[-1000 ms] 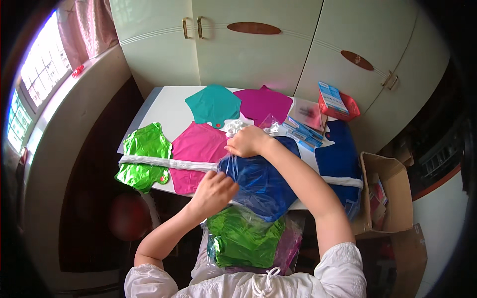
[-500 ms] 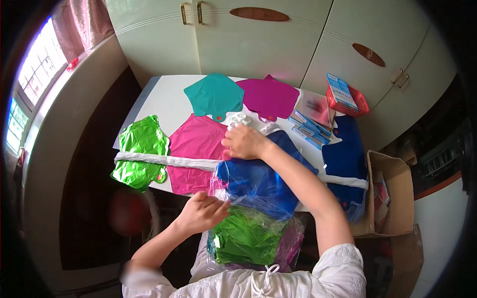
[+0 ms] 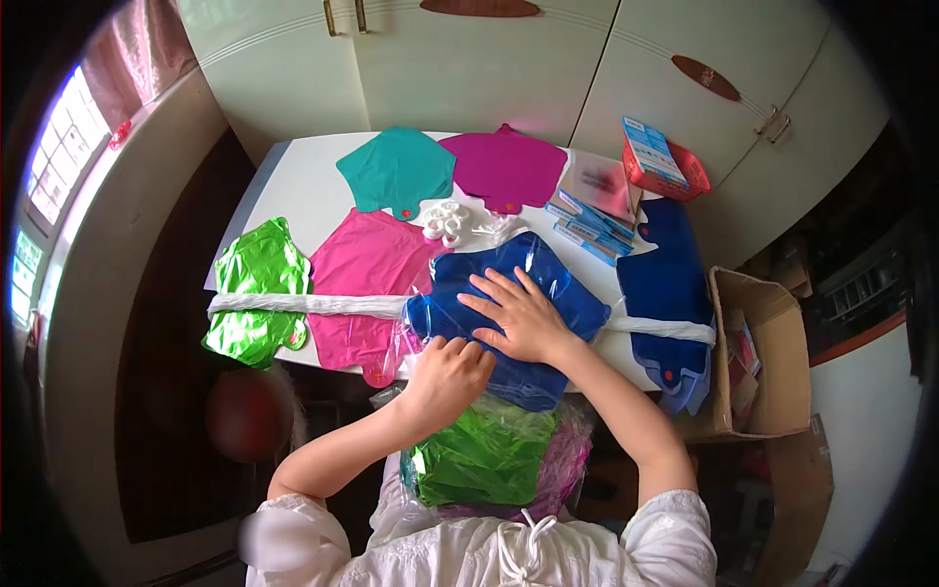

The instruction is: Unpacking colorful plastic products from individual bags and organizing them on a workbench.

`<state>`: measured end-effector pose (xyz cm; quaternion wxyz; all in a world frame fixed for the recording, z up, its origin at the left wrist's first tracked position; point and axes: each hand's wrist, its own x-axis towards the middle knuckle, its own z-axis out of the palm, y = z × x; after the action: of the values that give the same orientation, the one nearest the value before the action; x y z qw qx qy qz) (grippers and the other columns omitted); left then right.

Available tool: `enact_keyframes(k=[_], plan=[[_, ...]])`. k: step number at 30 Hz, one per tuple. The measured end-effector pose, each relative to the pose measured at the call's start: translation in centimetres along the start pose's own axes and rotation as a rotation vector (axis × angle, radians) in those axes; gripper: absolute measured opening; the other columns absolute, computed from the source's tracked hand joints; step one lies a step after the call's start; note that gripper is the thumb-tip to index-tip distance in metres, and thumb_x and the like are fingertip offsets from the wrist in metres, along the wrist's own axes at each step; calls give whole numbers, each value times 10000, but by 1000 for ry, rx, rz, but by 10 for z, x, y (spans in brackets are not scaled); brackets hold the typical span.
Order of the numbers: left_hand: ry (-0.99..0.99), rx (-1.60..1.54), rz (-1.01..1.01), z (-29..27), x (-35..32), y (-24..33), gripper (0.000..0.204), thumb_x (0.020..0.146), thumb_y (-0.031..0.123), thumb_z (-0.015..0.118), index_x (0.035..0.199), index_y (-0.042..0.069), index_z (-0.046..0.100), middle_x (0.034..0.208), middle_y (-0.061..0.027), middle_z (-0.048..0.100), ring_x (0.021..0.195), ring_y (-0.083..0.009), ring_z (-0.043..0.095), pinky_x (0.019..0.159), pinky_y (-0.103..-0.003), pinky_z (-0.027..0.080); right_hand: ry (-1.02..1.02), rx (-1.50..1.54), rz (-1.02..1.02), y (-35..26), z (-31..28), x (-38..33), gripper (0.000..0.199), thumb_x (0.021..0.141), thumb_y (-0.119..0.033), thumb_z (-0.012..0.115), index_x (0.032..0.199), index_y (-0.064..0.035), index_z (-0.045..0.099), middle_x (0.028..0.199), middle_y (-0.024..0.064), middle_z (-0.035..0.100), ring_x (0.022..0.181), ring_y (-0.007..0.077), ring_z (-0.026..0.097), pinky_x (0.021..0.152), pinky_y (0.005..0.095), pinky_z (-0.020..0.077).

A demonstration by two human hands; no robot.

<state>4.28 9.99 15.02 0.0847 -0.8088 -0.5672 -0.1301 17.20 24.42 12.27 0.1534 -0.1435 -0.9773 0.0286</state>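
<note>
Foil (image 3: 567, 284), blue and in clear film (image 3: 403, 344), lies midway along the bench's (image 3: 279, 201) near edge in my head view, directly under my right hand (image 3: 521, 315), the nearer one. It spreads about as wide as deep, so I see no clear long axis; a white strip (image 3: 360, 305) shows on either side, running left and right. My right palm faces down, fingers spread apart. My left hand (image 3: 450, 380) curls at the foil's near-left side; whether those fingers pinch film, I cannot tell.
</note>
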Motion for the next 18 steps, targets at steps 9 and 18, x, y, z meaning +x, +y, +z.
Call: enact_keyframes(k=[9,18], plan=[[123,-88,462,-14,-43,-5,159,653,181,597,803,137,569,743,59,486,772,-94,491,660,-255,369,20,-43,-6,0,4,-3,515,865,-465,462,1331,-263,376,1358,67,386,1280,254,322,1067,497,176],[195,5,597,-14,-67,-6,172,674,141,605,844,159,583,775,87,501,834,-62,495,668,-216,354,38,-38,0,0,7,-1,519,868,-469,452,1335,-255,374,1352,71,397,1277,257,330,1068,502,175]])
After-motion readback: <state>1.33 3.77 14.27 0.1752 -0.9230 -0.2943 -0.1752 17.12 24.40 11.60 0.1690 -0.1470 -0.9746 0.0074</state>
